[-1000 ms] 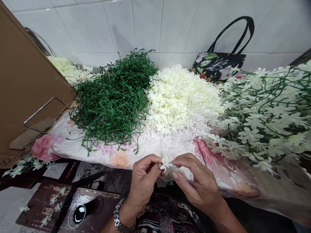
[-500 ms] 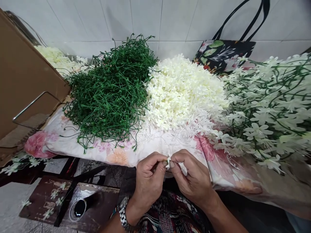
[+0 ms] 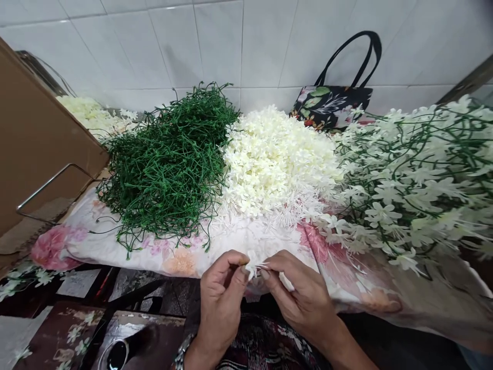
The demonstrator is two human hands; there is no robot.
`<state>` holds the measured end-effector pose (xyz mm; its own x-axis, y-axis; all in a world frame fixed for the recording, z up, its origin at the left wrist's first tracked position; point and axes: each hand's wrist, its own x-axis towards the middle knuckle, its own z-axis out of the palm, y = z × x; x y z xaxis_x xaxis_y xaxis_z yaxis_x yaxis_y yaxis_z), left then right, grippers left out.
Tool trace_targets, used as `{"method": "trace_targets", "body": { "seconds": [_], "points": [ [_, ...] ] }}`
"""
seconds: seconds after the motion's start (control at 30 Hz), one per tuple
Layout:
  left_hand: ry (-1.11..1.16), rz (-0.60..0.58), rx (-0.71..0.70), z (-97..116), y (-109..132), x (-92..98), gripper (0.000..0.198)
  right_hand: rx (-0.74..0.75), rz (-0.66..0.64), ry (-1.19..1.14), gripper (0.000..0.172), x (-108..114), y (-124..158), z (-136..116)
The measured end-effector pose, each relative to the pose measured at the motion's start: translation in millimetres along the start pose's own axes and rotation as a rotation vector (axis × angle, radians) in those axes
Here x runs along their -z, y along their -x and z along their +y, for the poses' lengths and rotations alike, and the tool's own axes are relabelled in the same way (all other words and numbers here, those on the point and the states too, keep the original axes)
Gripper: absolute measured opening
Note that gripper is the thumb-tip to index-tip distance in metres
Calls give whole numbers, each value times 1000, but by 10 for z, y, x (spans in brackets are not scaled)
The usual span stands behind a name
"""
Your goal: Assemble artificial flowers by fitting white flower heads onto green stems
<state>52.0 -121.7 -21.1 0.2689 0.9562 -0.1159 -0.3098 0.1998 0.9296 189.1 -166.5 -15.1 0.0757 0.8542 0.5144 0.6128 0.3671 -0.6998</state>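
Note:
Between my two hands is a small white artificial flower [image 3: 252,268], close to the table's near edge. My left hand [image 3: 223,303] pinches it at its left side with thumb and forefinger. Thin white stamens [image 3: 263,265] stick out to its right, and the fingertips of my right hand [image 3: 300,303] are closed on their ends. Beyond my hands lie a heap of cream-white blossoms [image 3: 277,159], a tangle of green plastic stems [image 3: 169,164] and loose white stamens [image 3: 300,208].
Stemmed white flowers [image 3: 416,190] pile up at the right. A cardboard box [image 3: 42,139] stands at left with a metal wire handle. A floral bag [image 3: 335,105] leans on the tiled wall. Below left, a cup of dark liquid [image 3: 116,354] sits on a brown surface.
My hands have drawn slightly apart, so more of the flower and its stamens shows between them. The head view has tilted up and shifted, showing more wall.

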Motion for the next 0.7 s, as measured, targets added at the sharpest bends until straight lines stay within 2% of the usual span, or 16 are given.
{"method": "trace_targets", "body": {
  "seconds": [0.1,0.2,0.27,0.37,0.47,0.53,0.57,0.63,0.7],
  "points": [
    [5,-86,23,26,33,30,6,78,-5,69,13,-9,-25,-15],
    [-112,-176,72,64,21,41,3,228,-40,208,16,5,-59,-62],
    [-209,-222,79,81,9,32,10,329,-92,259,19,-3,-84,-104],
    [-256,-195,88,78,-3,15,11,402,-164,233,21,-9,-133,-120],
    [-160,-77,142,68,-45,20,6,320,-85,233,19,39,-188,-3],
    [-130,-23,143,85,-112,26,11,210,9,373,18,85,-217,145],
    [-144,-9,127,103,-159,26,13,156,9,472,18,102,-225,226],
    [-217,16,79,154,-275,9,13,88,-81,614,19,111,-228,373],
    [-321,31,35,211,-404,-31,12,62,-158,661,24,91,-211,469]
  ]
}}
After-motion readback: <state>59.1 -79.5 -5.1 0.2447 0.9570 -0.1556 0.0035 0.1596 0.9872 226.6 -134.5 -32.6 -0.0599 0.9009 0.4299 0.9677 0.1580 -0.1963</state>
